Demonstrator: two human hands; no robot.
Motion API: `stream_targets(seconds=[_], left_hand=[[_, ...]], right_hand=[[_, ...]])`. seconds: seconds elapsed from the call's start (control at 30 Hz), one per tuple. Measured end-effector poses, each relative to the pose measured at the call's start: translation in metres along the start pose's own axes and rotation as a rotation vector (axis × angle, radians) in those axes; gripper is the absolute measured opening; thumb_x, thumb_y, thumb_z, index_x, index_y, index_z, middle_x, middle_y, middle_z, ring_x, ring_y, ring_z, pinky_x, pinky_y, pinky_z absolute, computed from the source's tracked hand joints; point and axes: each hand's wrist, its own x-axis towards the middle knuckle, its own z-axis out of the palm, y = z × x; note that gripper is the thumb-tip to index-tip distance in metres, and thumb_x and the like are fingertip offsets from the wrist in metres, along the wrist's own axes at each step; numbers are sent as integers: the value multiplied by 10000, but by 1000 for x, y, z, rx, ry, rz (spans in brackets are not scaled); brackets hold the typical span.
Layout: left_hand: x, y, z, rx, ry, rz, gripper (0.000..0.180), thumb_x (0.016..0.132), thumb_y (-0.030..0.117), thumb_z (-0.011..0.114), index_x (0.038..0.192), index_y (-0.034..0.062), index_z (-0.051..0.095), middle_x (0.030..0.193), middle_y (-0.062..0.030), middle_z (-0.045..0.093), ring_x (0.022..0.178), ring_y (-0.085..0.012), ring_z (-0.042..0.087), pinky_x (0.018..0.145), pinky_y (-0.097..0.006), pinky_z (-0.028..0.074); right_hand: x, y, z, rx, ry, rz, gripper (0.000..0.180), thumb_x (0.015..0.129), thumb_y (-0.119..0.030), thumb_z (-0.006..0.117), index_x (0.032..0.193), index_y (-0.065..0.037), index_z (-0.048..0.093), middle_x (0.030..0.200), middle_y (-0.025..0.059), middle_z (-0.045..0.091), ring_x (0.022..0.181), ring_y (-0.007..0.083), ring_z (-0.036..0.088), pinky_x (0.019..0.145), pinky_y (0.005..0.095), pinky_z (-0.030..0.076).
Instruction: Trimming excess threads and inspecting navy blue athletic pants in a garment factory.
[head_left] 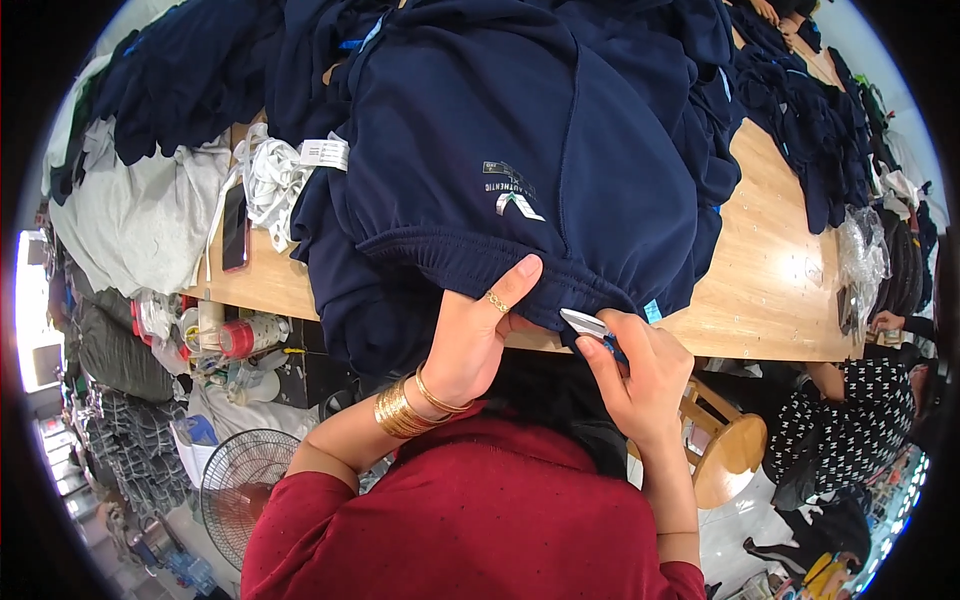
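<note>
Navy blue bottoms (470,150) with a gathered elastic waistband (450,258) lie spread over the table, the waist end toward me. My left hand (472,340) is closed on that waistband, its thumb on top and its fingers inside and beneath, mostly hidden by cloth. In my right hand (640,375) is a pair of thread snips (586,323), the pale pointed blades against the waistband's edge. A small light-blue tag (653,311) sticks out beside the right hand. Pale print marks the cloth above the waistband.
More navy garments (200,75) pile at the far left on the wooden table (775,265). Near them lie grey cloth (140,210), white cords (270,185) and a phone (234,228). A fan (240,490) stands lower left; a stool (735,455) and another person (850,420) are at right.
</note>
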Motion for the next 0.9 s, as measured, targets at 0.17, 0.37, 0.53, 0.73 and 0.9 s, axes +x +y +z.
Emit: stream_targets(seconds=[0.17,0.37,0.53,0.73,0.9], left_hand=[[0,0,4,-13,-1,-3,252,855,151,604,1067,47,518,957,-41,596,829,-148,617,623,-300,547],[1,0,2,32,3,-38,266,854,160,607,1079,50,519,960,-38,599,822,-147,618,612,-290,546],[1,0,2,45,4,-54,252,851,165,611,1061,52,529,949,-34,603,812,-142,618,597,-274,539],[2,-1,1,45,1,-39,251,850,162,612,1062,57,528,945,-31,601,808,-140,619,594,-270,537],[2,-1,2,55,-1,-26,247,849,161,612,1058,57,532,947,-29,599,806,-139,618,594,-267,536]], right_hand=[[1,1,1,-13,17,-26,190,767,-233,666,848,-79,591,644,35,556,472,202,492,460,301,364],[3,-1,-1,-40,7,-24,195,767,-234,667,856,-80,588,634,31,544,467,200,485,456,299,361],[5,-1,-3,-64,9,-46,199,764,-239,670,858,-83,588,623,27,533,463,196,481,452,298,358],[5,-1,-4,-54,-8,-45,204,762,-241,673,861,-83,590,621,26,533,464,195,485,452,299,361],[4,-2,-2,-23,7,-25,197,763,-237,671,857,-85,590,627,28,540,464,197,487,453,298,362]])
